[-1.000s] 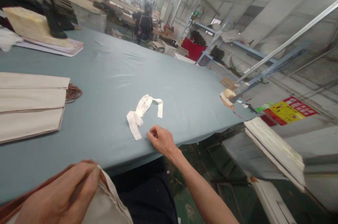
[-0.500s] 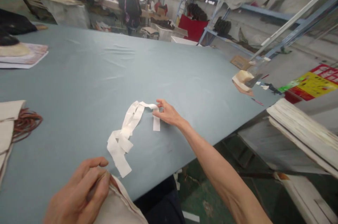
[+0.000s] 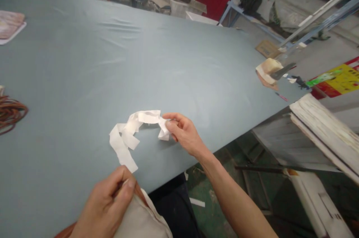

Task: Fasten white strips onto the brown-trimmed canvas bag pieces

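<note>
White fabric strips (image 3: 122, 144) lie in a loose, overlapping curve on the blue-grey table (image 3: 179, 77). At their right end my right hand (image 3: 182, 131) pinches a crumpled part of the strips between thumb and fingers. In the lower left, my left hand (image 3: 109, 200) is closed on the edge of a cream cloth piece (image 3: 143, 213) with a brown inner edge. This cloth hangs over the table's near edge, by my dark clothing, and its lower part runs out of view.
Brown cords (image 3: 11, 112) lie at the left edge, below a stack of papers (image 3: 11, 26). At the right end are a cream block (image 3: 272, 66), a dark blade-like tool and a cardboard box (image 3: 267, 49). Shelving (image 3: 241, 6) stands behind; a person is partly visible at the far side.
My right hand has gripped the strips' right end and bunched it up. My left hand, with the cream cloth, has moved right and its fingers have closed tighter. The view has tilted down.
</note>
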`<state>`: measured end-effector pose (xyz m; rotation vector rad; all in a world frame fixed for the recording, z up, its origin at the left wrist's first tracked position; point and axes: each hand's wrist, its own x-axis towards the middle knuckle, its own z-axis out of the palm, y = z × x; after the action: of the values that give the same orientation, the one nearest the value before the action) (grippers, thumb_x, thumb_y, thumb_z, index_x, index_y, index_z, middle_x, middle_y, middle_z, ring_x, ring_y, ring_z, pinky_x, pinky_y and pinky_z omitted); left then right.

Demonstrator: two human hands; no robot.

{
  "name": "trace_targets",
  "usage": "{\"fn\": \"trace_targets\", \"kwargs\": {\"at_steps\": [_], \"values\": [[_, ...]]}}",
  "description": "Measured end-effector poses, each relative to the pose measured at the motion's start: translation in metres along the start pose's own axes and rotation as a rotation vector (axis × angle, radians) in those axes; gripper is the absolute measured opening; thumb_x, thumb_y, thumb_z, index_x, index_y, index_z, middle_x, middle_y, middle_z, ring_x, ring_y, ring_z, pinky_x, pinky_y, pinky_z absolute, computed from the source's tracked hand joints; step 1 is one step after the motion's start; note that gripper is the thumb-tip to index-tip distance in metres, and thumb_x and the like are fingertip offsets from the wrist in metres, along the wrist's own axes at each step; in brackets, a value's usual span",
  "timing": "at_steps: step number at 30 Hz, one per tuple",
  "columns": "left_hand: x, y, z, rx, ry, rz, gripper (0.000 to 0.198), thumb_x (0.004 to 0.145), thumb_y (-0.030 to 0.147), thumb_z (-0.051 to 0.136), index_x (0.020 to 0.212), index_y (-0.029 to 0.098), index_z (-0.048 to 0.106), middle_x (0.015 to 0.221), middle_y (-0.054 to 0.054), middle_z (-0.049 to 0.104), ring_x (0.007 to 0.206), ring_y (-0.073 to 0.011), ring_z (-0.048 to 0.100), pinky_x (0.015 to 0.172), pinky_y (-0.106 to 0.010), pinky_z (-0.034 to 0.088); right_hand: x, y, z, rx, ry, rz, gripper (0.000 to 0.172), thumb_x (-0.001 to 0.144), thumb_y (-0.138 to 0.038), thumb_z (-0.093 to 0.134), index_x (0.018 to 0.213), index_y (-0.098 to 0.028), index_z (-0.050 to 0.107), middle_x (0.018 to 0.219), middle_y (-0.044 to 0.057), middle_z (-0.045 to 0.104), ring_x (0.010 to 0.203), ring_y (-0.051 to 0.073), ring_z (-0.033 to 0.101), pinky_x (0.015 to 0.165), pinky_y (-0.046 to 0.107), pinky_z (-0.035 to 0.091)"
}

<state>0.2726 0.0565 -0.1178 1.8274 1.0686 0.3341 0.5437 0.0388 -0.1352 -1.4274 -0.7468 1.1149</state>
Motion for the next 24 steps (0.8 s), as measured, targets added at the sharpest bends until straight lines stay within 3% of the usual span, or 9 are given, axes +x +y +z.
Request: {"fn": "trace_targets", "kwargs": {"at_steps": [2,3,4,6,8,13,24], "values": [[0.009,0.008,0.003,0.018,-0.002,-0.022,0.033,0.106,0.051,0.047,0.087,0.027,0.059,0.06,0.006,0.058,0.057,-0.0187,0.056,0.06,-0.029,0.043,-0.013,0.004,0.005,0.048,0.017,0.026,0.044,0.087,-0.052,0.085,0.114,-0.019,0.074,0.061,-0.011,0.049,0.052,0.007,0.039,0.05,0.021,0.03],[0.015,0.012,0.005,0.046,-0.015,-0.01,0.03,0.104,0.049,0.047,0.103,0.026,0.066,0.059,0.008,0.055,0.055,-0.0197,0.055,0.061,-0.03,0.042,-0.018,0.006,0.007,0.062,0.03,0.041,0.046,0.085,-0.053,0.086,0.113,-0.019,0.074,0.061,-0.011,0.05,0.051,0.007,0.038,0.049,0.021,0.029],[0.022,0.016,0.008,0.086,-0.035,0.01,0.039,0.103,0.047,0.044,0.125,0.025,0.068,0.058,0.009,0.053,0.055,-0.0213,0.056,0.062,-0.031,0.041,-0.023,0.008,0.007,0.07,0.044,0.051,0.047,0.083,-0.054,0.086,0.112,-0.019,0.073,0.061,-0.011,0.051,0.05,0.007,0.037,0.048,0.022,0.027],[0.036,0.024,0.014,0.208,-0.09,0.04,0.066,0.101,0.042,0.038,0.161,0.018,0.053,0.061,0.007,0.056,0.062,-0.0258,0.063,0.068,-0.034,0.042,-0.029,0.011,0.006,0.078,0.071,0.054,0.05,0.082,-0.057,0.084,0.111,-0.019,0.072,0.062,-0.01,0.054,0.049,0.007,0.037,0.048,0.022,0.027],[0.049,0.032,0.021,0.341,-0.126,0.037,0.078,0.099,0.036,0.035,0.173,0.013,0.04,0.067,0.002,0.062,0.071,-0.0296,0.068,0.072,-0.037,0.041,-0.034,0.013,0.003,0.094,0.096,0.055,0.051,0.081,-0.059,0.084,0.11,-0.019,0.071,0.063,-0.01,0.056,0.049,0.006,0.037,0.048,0.022,0.028],[0.07,0.044,0.029,0.51,-0.15,0.032,0.082,0.102,0.031,0.037,0.181,0.01,0.024,0.078,-0.003,0.072,0.082,-0.0315,0.074,0.078,-0.038,0.044,-0.044,0.015,-0.003,0.133,0.122,0.073,0.048,0.077,-0.055,0.087,0.105,-0.019,0.072,0.061,-0.01,0.056,0.047,0.006,0.037,0.047,0.022,0.027],[0.085,0.049,0.044,0.78,-0.172,-0.015,0.068,0.107,0.026,0.041,0.174,0.015,0.042,0.108,-0.018,0.086,0.109,-0.0397,0.081,0.086,-0.042,0.053,-0.078,0.007,-0.019,0.221,0.143,0.137,0.03,0.071,-0.038,0.082,0.093,-0.018,0.073,0.06,-0.008,0.061,0.048,0.006,0.04,0.047,0.02,0.026]]}}
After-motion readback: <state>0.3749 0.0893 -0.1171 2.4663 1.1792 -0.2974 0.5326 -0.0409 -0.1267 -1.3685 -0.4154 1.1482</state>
